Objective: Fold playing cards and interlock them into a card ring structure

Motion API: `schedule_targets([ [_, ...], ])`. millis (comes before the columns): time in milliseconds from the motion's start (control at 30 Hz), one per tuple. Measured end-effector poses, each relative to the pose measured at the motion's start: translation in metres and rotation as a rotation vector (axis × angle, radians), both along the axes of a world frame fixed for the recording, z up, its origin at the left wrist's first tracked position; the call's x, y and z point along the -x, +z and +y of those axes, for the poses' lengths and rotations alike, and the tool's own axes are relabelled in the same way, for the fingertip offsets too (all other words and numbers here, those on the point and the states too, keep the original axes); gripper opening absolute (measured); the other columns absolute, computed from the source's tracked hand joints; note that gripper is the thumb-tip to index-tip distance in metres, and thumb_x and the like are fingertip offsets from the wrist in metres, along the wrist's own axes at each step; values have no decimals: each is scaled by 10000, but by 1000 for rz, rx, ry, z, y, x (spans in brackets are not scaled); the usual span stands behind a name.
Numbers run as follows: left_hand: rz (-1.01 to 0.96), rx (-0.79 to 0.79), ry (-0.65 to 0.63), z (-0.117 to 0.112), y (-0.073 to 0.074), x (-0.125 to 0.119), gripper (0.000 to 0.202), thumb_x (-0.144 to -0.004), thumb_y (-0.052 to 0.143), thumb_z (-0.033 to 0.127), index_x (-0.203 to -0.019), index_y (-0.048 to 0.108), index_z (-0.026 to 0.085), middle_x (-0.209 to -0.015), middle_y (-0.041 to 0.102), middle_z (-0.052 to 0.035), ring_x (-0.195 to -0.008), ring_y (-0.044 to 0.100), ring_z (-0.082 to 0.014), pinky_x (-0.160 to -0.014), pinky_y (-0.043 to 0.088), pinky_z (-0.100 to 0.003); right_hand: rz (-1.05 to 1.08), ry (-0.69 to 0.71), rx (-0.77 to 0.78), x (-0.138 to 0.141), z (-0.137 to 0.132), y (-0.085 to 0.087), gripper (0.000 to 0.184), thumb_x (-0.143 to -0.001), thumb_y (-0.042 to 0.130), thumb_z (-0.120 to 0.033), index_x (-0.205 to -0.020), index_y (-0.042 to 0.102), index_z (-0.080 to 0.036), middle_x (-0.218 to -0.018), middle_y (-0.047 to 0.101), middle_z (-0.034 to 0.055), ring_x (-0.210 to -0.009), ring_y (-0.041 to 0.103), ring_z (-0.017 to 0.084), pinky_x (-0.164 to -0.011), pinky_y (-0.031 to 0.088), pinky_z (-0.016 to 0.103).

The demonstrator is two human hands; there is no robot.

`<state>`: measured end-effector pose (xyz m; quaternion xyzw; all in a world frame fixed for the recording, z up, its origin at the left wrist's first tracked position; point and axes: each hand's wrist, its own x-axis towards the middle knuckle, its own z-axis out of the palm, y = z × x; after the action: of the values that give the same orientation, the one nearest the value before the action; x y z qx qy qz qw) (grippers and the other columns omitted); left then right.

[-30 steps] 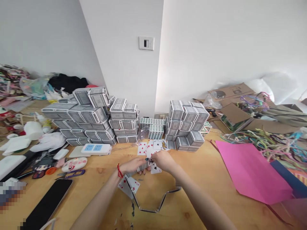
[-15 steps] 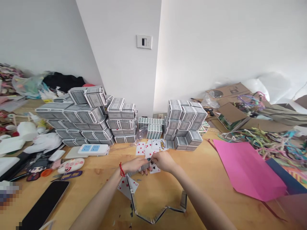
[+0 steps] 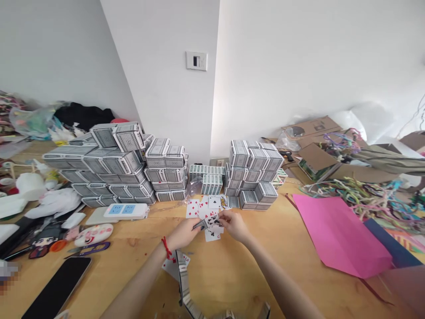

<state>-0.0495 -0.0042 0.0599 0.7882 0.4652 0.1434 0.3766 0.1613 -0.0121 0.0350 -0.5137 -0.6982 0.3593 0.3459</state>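
My left hand [image 3: 186, 233] is closed on a grey-patterned folded playing card [image 3: 200, 224], held between thumb and fingers. In a pinch, my right hand [image 3: 233, 225] holds a playing card [image 3: 213, 219] with black club pips, just right of the folded one. Beneath them a club card [image 3: 212, 235] lies face up on the table. A chain of folded cards [image 3: 184, 283] stands on edge below my left wrist and runs off the bottom of the view; whether it joins the held piece is hidden. A diamond card [image 3: 171, 268] lies partly under my left wrist.
Behind my hands lie several face-up cards [image 3: 193, 208]. Walls of card-made blocks stand left [image 3: 122, 177] and right [image 3: 255, 166]. A power strip [image 3: 129, 211], scissors [image 3: 89, 249] and phone [image 3: 58, 288] are on the left; pink paper [image 3: 341, 239] and yarn [image 3: 358, 190] on the right.
My hands have come apart slightly, and the club card now shows between them. The card chain has shifted lower in the view.
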Motion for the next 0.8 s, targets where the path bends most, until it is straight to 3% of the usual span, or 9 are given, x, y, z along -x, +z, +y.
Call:
schedule_targets([
  [133, 12, -89, 51, -5, -5, -2, 211, -821, 370, 263, -720, 539, 187, -740, 626, -46, -676, 540, -182, -617, 343, -259, -48, 26, -100, 4, -6, 1, 228, -828, 431, -244, -820, 648, -175, -751, 681, 35, -669, 609, 153, -638, 465, 246],
  [267, -49, -47, 55, -7, -6, -5, 198, -842, 341, 252, -814, 529, 200, -710, 631, -29, -693, 559, -176, -630, 348, -251, -74, 13, -146, 9, -9, -2, 277, -846, 423, -274, -926, 670, -178, -808, 706, 51, -662, 624, 163, -642, 474, 251],
  [500, 23, -127, 116, -2, -9, -11, 161, -835, 344, 228, -742, 473, 201, -662, 593, -12, -603, 524, -153, -545, 305, -236, -41, 13, -290, 22, -19, -21, 361, -847, 393, -196, -1158, 577, -203, -868, 707, 63, -694, 657, 170, -640, 513, 250],
  [633, -74, -118, 115, -1, -11, -17, 175, -841, 333, 229, -735, 469, 201, -652, 593, -7, -607, 533, -151, -550, 323, -236, -53, -17, -335, 35, -27, -32, 505, -818, 371, -107, -1306, 415, -229, -1118, 628, 79, -976, 612, 202, -818, 504, 335],
  [800, -206, -109, 161, -2, -15, -23, 161, -819, 358, 222, -724, 484, 192, -669, 579, -8, -631, 527, -150, -582, 363, -238, -115, -104, -380, 50, -33, -46, 624, -758, 366, -23, -1352, 331, -211, -1359, 409, 88, -1258, 362, 226, -1006, 363, 434],
])
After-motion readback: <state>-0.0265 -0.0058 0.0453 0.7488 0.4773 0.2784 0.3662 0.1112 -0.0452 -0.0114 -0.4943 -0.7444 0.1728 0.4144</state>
